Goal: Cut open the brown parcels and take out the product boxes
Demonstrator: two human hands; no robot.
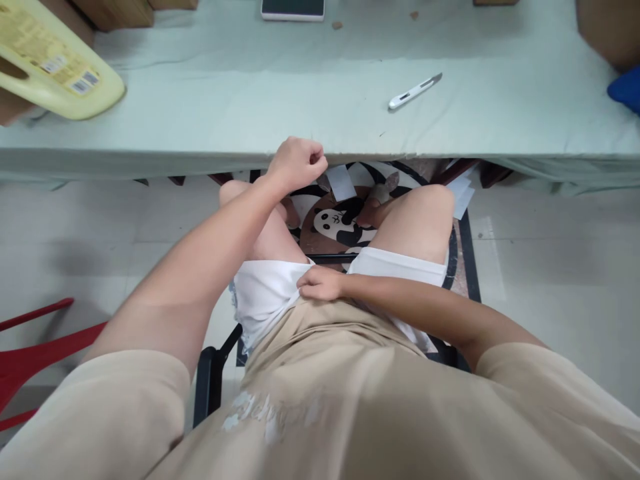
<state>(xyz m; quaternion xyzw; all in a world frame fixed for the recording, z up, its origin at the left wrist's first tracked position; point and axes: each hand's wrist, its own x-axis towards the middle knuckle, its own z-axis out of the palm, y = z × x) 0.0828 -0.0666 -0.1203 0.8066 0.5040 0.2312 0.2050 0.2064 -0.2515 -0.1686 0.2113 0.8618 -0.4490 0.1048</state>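
My left hand (296, 163) is curled into a fist at the near edge of the table (250, 100), which is covered in a pale green cloth; nothing shows in its fingers. My right hand (320, 283) rests in my lap, its fingers closed on the hem of my beige shirt (350, 373) above white shorts (265, 290). A white-handled craft knife (414, 92) lies on the cloth, beyond my right knee and out of both hands' touch.
A yellow plastic container (55, 63) lies at the table's far left. A phone-like device (293, 9) sits at the far edge, a blue object (625, 90) at the right. A red chair (30, 353) stands to my left. A panda mat (340, 227) and paper scraps lie underfoot.
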